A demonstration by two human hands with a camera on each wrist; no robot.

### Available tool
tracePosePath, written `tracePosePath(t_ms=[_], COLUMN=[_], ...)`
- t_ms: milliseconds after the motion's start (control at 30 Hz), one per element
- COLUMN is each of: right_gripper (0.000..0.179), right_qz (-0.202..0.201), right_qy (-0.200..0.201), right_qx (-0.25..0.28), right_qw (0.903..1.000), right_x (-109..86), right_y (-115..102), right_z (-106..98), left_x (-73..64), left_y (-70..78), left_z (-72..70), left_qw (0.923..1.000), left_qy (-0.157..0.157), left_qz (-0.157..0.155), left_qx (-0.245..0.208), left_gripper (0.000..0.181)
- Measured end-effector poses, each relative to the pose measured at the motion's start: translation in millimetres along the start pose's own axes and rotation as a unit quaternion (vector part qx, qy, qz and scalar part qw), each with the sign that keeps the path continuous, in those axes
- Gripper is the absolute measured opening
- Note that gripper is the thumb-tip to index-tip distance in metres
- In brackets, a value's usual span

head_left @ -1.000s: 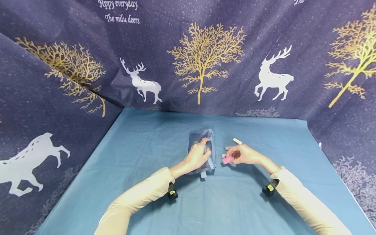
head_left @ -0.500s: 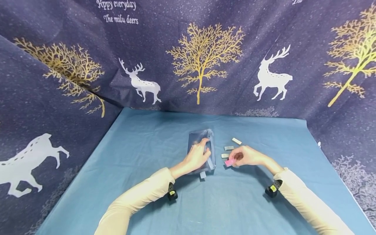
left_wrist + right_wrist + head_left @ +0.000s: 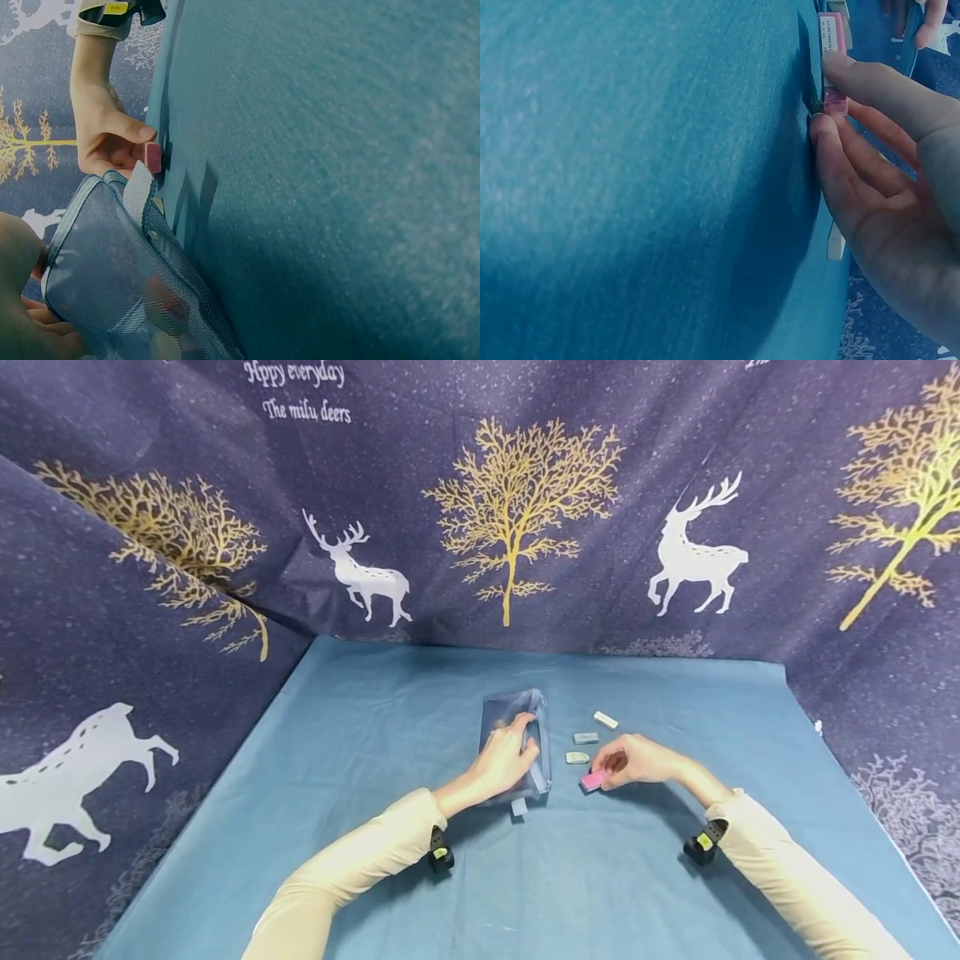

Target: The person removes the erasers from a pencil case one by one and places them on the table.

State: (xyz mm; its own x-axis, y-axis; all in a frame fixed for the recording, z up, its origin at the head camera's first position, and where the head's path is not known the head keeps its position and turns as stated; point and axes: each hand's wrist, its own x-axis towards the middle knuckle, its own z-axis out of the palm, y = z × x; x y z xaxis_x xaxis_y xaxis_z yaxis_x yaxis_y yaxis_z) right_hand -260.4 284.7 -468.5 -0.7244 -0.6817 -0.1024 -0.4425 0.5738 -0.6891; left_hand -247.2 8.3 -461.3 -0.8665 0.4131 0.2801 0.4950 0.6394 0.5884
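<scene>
A blue mesh zip pouch (image 3: 491, 714) lies in the middle of the table, its zip side facing right. My left hand (image 3: 506, 760) grips its upper edge, index finger stretched along the zip. Reddish and pale shapes show dimly through the mesh pouch (image 3: 112, 255) in the left wrist view. To the right of it, my right hand (image 3: 633, 760) pinches a small pink eraser (image 3: 592, 780) between thumb and fingers, low over the cloth. A white printed label covers one face of the eraser (image 3: 830, 34) in the right wrist view.
Beyond the right hand lie a grey-green block (image 3: 586, 738), a pale round-ended block (image 3: 577, 758) and a cream bar (image 3: 605, 720). A light tab (image 3: 518, 807) sticks out at the pouch's near end. Behind the blue tablecloth (image 3: 375, 693) hangs a printed curtain (image 3: 420, 460).
My right hand has drawn the pink eraser rightward and toward me, uncovering the pale round-ended block and the grey-green one. The left hand and pouch have stayed in place.
</scene>
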Motion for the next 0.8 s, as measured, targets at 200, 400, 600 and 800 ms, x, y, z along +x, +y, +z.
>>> tracePosePath(t_ms=[200, 400, 600, 800], right_gripper=[0.019, 0.021, 0.028, 0.030], right_qz=[-0.003, 0.002, 0.011, 0.015], right_qy=[0.011, 0.018, 0.017, 0.020], right_qx=[-0.031, -0.042, -0.034, -0.017], right_qw=[0.9995, 0.9989, 0.9992, 0.9995], right_x=[1.7, 2.9, 2.7, 3.4], right_y=[-3.9, -3.0, -2.5, -3.7], right_z=[0.4, 0.7, -0.2, 0.3], left_x=[0.0, 0.7, 1.2, -0.3], left_y=[-1.7, -0.9, -0.5, 0.4], left_z=[0.7, -0.4, -1.2, 0.4], left_qw=[1.0000, 1.0000, 0.9999, 1.0000], left_qy=[0.002, 0.000, 0.009, 0.000], left_qz=[-0.003, -0.004, 0.009, -0.006], left_qx=[0.000, -0.005, -0.006, 0.005], left_gripper=[0.043, 0.043, 0.043, 0.044])
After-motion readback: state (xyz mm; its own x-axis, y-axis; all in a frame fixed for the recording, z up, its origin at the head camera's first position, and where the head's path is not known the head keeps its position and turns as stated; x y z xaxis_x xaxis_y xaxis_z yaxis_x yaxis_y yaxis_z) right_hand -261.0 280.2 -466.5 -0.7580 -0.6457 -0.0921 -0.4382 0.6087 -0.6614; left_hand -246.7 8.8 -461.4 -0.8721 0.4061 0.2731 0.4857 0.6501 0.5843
